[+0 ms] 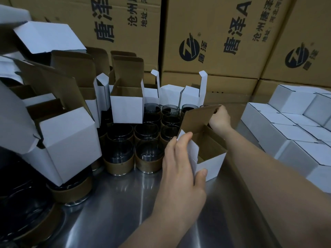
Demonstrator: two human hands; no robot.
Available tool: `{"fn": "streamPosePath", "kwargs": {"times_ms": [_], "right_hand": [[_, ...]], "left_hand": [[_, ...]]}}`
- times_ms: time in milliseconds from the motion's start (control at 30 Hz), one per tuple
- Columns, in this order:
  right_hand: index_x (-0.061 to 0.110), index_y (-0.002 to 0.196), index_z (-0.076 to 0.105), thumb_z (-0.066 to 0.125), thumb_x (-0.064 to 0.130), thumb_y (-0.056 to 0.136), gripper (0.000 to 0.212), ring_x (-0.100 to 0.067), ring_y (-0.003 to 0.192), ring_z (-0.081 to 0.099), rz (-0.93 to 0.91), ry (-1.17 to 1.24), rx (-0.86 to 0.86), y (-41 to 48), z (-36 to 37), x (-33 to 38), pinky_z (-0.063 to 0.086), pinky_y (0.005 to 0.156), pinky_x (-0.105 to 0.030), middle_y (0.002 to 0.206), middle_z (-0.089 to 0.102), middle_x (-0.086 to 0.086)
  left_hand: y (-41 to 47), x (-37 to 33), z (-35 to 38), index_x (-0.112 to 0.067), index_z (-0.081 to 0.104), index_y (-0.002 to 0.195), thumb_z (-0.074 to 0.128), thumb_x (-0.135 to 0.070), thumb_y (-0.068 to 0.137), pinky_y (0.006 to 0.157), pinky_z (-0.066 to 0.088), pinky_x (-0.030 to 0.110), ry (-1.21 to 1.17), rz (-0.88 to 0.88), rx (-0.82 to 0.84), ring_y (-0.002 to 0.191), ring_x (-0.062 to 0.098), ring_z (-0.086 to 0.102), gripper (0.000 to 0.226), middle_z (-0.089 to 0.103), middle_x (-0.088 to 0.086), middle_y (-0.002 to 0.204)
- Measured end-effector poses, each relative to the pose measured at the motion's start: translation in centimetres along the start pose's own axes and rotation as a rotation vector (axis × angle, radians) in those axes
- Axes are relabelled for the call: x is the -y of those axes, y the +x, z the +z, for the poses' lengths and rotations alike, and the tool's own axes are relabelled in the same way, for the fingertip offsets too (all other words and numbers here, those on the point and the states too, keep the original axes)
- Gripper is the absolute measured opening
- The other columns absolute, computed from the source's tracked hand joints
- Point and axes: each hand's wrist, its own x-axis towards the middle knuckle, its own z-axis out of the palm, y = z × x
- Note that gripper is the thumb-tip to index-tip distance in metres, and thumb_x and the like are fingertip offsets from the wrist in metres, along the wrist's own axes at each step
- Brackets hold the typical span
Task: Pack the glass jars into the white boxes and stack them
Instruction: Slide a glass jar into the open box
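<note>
An open white box (212, 164) with a brown inside stands on the steel table (125, 203), right of centre. My left hand (180, 169) grips its near left side, thumb on the front face. My right hand (219, 118) pinches the far edge of the raised brown lid flap (197, 119). I cannot see a jar inside the box. Several dark glass jars (149, 155) with brown paper sleeves stand in rows just left of the box. Closed white boxes (290, 133) are stacked at the right.
Several open white boxes (126, 106) stand and lean at the left and behind the jars, some on top of jars. Large brown printed cartons (215, 36) form a wall at the back. More jars (71, 192) sit at the lower left.
</note>
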Motion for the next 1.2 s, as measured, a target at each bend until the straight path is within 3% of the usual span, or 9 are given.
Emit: {"fn": "streamPosePath", "kwargs": {"times_ms": [200,267,367,500,700,800,900,1000,1200], "right_hand": [[0.014,0.128,0.057,0.07,0.035,0.087,0.049,-0.016,0.095,0.056,-0.021,0.12,-0.09,-1.1,-0.9,-0.8,0.047,0.079,-0.028,0.112,0.062,0.0],[0.018,0.125,0.059,0.072,0.041,0.083,0.049,-0.016,0.094,0.063,0.024,0.255,-0.091,-1.9,-1.4,-0.8,0.056,0.085,-0.035,0.105,0.065,0.004],[0.015,0.121,0.063,0.076,0.039,0.081,0.049,-0.018,0.1,0.064,0.099,0.503,-0.059,-3.1,-2.0,-0.7,0.058,0.089,-0.045,0.105,0.066,0.001],[0.02,0.103,0.07,0.075,0.035,0.084,0.024,-0.025,0.102,0.067,0.15,0.74,-0.016,-4.9,-3.6,-0.7,0.06,0.083,-0.048,0.107,0.069,-0.006],[0.015,0.116,0.062,0.07,0.033,0.089,0.032,-0.022,0.086,0.074,0.24,1.015,0.055,-7.3,-6.2,-0.5,0.06,0.067,-0.043,0.109,0.066,-0.01],[0.015,0.119,0.059,0.067,0.035,0.091,0.035,-0.028,0.092,0.072,0.297,1.142,0.084,-8.3,-6.8,-0.5,0.059,0.066,-0.045,0.11,0.061,-0.011],[0.017,0.128,0.056,0.067,0.039,0.09,0.045,-0.033,0.103,0.069,0.353,1.192,0.111,-9.1,-6.9,-0.4,0.059,0.068,-0.043,0.122,0.061,-0.013],[0.017,0.114,0.063,0.07,0.043,0.087,0.038,-0.026,0.092,0.073,0.322,1.151,0.167,-9.9,-7.0,-0.2,0.059,0.066,-0.038,0.114,0.068,-0.009],[0.005,0.118,0.061,0.071,0.02,0.088,0.034,-0.028,0.1,0.07,0.154,1.137,0.182,-10.7,-8.1,0.7,0.058,0.081,-0.045,0.112,0.067,-0.015]], "left_hand": [[-0.1,0.0,-0.1,-0.062,0.001,0.129,0.059,-0.02,0.094,0.112,0.006,0.013,0.01,0.02,-0.002,0.143,-0.01,-0.001,0.081,0.003,-0.033,0.151],[0.0,-0.1,-0.1,-0.063,0.0,0.129,0.06,-0.02,0.094,0.112,0.007,0.015,0.008,0.013,0.003,0.144,-0.01,-0.001,0.081,0.003,-0.033,0.152],[0.1,-0.2,-0.2,-0.065,0.002,0.128,0.06,-0.018,0.094,0.113,0.009,0.019,0.001,-0.001,0.004,0.144,-0.008,0.001,0.082,0.004,-0.033,0.152],[0.2,-0.2,-0.4,-0.065,0.007,0.128,0.059,-0.016,0.094,0.116,0.01,0.022,-0.017,-0.011,0.01,0.144,-0.007,0.004,0.08,0.007,-0.029,0.154],[0.2,-0.1,-0.3,-0.044,0.011,0.146,0.06,-0.012,0.093,0.116,0.013,0.022,-0.038,-0.052,0.016,0.146,-0.001,0.01,0.079,0.012,-0.021,0.156],[0.3,-0.2,-0.4,-0.04,0.014,0.148,0.061,-0.011,0.092,0.115,0.013,0.021,-0.049,-0.061,0.02,0.144,-0.001,0.012,0.079,0.015,-0.019,0.156],[0.4,-0.1,-0.5,-0.039,0.015,0.148,0.062,-0.011,0.092,0.113,0.014,0.02,-0.047,-0.056,0.018,0.142,-0.004,0.014,0.078,0.016,-0.018,0.154],[0.4,-0.1,-0.5,-0.041,0.015,0.146,0.062,-0.013,0.092,0.112,0.017,0.021,-0.056,-0.057,0.021,0.139,-0.005,0.016,0.078,0.018,-0.023,0.147],[0.5,0.0,-0.6,-0.04,0.019,0.145,0.066,-0.022,0.092,0.115,0.025,0.026,-0.086,-0.048,0.018,0.138,-0.003,0.022,0.073,0.021,-0.025,0.138]]}}
